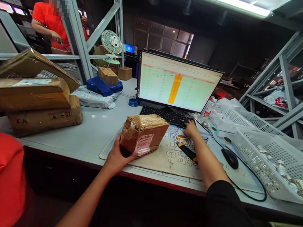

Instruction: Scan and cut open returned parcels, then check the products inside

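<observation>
Cardboard box [142, 133]: over the left part of the mat [163, 165]; best held steady, label [144, 143] readable.
Left hand [115, 159]: clasping its lower left corner.
Right hand [191, 128]: fingers loosely extended, gripping nothing visible, at the keyboard [173, 117].

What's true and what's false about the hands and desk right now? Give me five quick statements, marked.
1. The left hand holds the taped cardboard box. True.
2. The right hand is on the mouse. False: the right hand is at the black keyboard.
3. The box's printed label faces the camera. True.
4. The fan stands right of the monitor. False: the fan is left of the monitor.
5. A box cutter lies on the desk mat. True.
</observation>
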Motion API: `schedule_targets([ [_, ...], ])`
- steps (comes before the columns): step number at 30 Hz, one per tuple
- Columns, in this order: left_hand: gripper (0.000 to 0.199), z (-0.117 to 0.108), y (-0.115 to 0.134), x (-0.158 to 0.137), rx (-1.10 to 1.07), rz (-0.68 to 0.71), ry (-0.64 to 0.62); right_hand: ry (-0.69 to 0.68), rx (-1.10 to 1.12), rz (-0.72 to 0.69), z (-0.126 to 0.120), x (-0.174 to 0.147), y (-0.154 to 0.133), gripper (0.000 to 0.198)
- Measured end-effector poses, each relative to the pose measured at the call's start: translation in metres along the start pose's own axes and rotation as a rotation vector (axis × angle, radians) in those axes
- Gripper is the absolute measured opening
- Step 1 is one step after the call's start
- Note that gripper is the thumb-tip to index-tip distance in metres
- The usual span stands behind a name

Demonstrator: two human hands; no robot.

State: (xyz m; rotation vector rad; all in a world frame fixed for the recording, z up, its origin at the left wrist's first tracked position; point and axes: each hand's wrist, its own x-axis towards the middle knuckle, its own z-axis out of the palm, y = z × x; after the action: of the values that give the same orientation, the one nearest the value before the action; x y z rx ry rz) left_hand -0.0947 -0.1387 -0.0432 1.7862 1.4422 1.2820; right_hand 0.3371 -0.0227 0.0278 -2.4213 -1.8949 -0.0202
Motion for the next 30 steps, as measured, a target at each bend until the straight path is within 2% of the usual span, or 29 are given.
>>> schedule_targets([
  [6, 0.118, 0.000, 0.003, 0.000, -0.005, 0.009, -0.005, -0.043, -0.027, 0.002, 0.001, 0.009, -0.010, 0.058],
  [11, 0.116, 0.000, 0.002, 0.001, -0.018, 0.021, -0.018, -0.105, -0.008, 0.016, -0.015, 0.016, -0.032, 0.059],
  [14, 0.116, -0.001, -0.003, 0.002, -0.022, 0.062, -0.004, -0.098, 0.032, -0.008, -0.027, 0.005, -0.042, 0.063],
  [16, 0.112, -0.001, -0.008, 0.001, -0.006, 0.127, 0.046, -0.078, 0.068, -0.064, -0.032, -0.015, -0.045, 0.060],
  [18, 0.105, 0.000, -0.013, -0.001, 0.036, 0.245, 0.167, -0.064, 0.099, -0.129, -0.030, -0.048, -0.041, 0.059],
  [20, 0.095, 0.003, -0.015, -0.005, 0.116, 0.397, 0.304, -0.069, 0.112, -0.171, -0.020, -0.090, -0.030, 0.059],
  [22, 0.085, 0.007, -0.014, -0.009, 0.220, 0.526, 0.351, -0.082, 0.102, -0.171, -0.006, -0.134, -0.014, 0.060],
  [24, 0.075, 0.010, -0.009, -0.013, 0.305, 0.617, 0.300, -0.054, 0.087, -0.156, 0.009, -0.170, 0.002, 0.059],
  [26, 0.065, 0.011, -0.003, -0.015, 0.354, 0.696, 0.229, 0.009, 0.096, -0.147, 0.019, -0.192, 0.014, 0.056],
  [30, 0.063, 0.001, 0.019, -0.012, 0.425, 0.778, 0.091, 0.135, 0.327, -0.139, 0.018, -0.202, 0.024, 0.056],
])
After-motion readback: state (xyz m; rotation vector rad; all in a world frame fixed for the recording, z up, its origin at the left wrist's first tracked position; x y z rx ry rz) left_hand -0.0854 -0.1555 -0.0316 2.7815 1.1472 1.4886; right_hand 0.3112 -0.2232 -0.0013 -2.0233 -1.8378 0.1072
